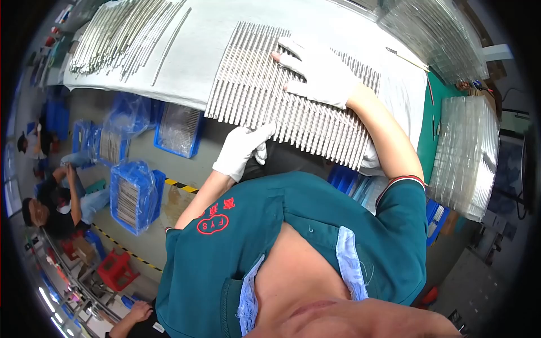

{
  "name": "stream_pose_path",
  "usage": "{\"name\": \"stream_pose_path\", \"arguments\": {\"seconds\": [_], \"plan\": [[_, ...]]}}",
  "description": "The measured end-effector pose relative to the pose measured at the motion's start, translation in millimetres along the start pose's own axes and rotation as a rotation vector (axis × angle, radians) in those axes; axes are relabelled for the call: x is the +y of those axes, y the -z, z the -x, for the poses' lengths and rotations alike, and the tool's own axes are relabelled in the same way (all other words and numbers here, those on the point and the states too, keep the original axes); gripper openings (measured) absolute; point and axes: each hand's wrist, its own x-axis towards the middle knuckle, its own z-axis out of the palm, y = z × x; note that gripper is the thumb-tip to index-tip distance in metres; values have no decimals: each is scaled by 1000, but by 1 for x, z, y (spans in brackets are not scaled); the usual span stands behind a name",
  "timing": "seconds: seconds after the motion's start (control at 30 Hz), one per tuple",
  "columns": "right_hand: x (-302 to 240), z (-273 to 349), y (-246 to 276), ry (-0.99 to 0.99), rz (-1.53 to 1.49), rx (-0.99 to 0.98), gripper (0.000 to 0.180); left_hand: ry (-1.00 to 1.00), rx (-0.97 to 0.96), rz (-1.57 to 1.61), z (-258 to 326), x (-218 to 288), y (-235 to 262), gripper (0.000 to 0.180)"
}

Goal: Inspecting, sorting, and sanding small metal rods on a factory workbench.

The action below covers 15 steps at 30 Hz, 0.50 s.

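Note:
Metal rods with small holes lie side by side in a wide flat row on the white-covered table. Their near ends stick out past its front edge. My right hand, in a white glove with some bare fingertips, rests flat across the top of the row, fingers spread. At the near ends, left of the middle, my gloved left hand has its thumb against the rod ends and its other fingers curled beneath. Farther left lies a loose heap of similar thin rods, with one single rod apart from it.
Clear plastic trays are stacked at the far right and right, by a green mat. A thin pen-like tool lies nearby. Blue crates of rods stand on the floor at left, near a red stool and seated people.

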Motion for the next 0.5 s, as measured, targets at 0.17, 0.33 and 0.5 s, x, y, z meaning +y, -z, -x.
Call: {"name": "stream_pose_path", "arguments": {"seconds": [0.17,0.33,0.5], "plan": [[-4,-1,-2,13,0,12,63,-18,21,21,5,6,-1,34],[-3,-2,0,15,9,15,63,-12,60,37,-5,1,4,33],[-2,-1,2,4,-34,19,62,18,17,40,1,0,5,33]]}}
